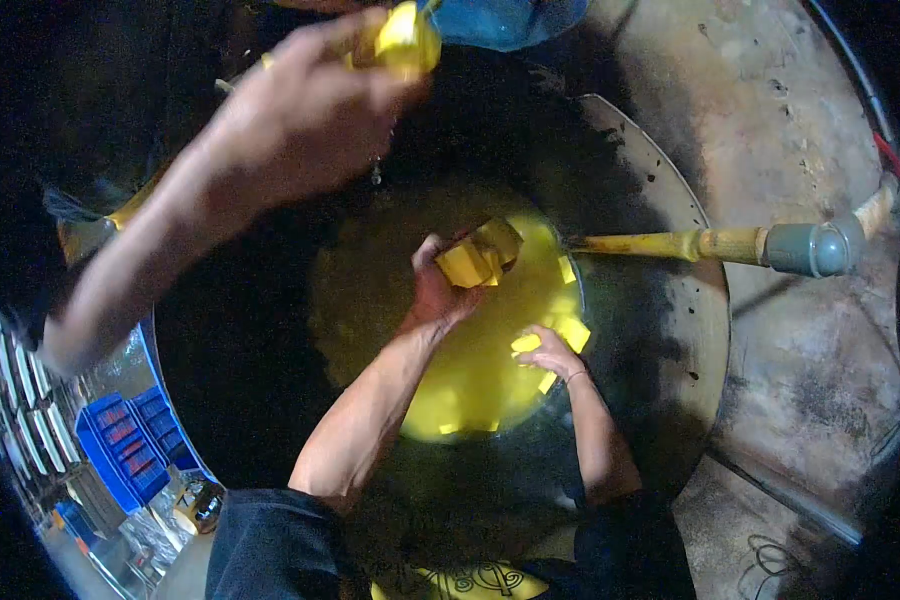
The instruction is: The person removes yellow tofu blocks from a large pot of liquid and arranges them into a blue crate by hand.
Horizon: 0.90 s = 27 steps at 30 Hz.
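Yellow liquid (420,370) fills the bottom of a large round dark vessel (250,400). Over it my left hand (448,292) holds yellow blocks (480,252), its fingers curled round their left side. Lower and to the right, my right hand (552,355) grips a small yellow piece (526,343) at the liquid's surface. More yellow pieces (572,331) lie close beside it, and several others line the edge of the liquid.
Another person's arm (220,180) reaches across the upper left, its hand holding a yellow piece (408,40). A pipe with a grey fitting (810,249) enters from the right. Blue crates (125,450) stand at the lower left; a blue container (510,20) is at the top.
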Each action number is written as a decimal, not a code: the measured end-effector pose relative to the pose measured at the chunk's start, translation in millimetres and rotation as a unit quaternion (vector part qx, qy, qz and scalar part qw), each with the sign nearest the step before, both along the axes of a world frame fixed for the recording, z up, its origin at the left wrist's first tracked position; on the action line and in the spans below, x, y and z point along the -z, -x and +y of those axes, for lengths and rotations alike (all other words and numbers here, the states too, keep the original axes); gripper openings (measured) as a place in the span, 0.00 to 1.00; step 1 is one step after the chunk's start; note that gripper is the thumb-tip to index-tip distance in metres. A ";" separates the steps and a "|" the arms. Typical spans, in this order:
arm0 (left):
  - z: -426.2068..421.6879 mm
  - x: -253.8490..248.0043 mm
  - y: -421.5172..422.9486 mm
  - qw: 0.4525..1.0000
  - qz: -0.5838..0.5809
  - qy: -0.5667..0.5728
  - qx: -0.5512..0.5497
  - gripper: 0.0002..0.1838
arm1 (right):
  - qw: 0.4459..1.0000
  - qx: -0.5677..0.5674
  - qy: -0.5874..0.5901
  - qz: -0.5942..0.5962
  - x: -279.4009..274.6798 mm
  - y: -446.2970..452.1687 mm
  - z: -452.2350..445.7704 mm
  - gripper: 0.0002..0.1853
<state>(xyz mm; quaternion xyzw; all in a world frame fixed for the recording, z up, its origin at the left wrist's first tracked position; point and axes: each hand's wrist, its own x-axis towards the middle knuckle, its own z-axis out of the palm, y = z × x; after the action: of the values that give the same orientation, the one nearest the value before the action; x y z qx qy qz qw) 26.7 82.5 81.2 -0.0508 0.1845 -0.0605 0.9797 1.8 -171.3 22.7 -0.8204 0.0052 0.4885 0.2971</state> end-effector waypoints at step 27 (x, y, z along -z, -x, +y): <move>220.4 -232.5 313.9 0.883 -0.028 -0.142 -0.447 0.41 | 0.855 -0.162 -0.487 0.066 -320.8 89.8 290.4 0.23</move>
<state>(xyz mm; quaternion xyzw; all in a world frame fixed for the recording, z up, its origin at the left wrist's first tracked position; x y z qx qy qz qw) -287.2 302.9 313.7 0.0133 0.1214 0.4092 0.9042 -88.0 119.0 343.5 -0.5256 -0.3467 0.5229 0.5746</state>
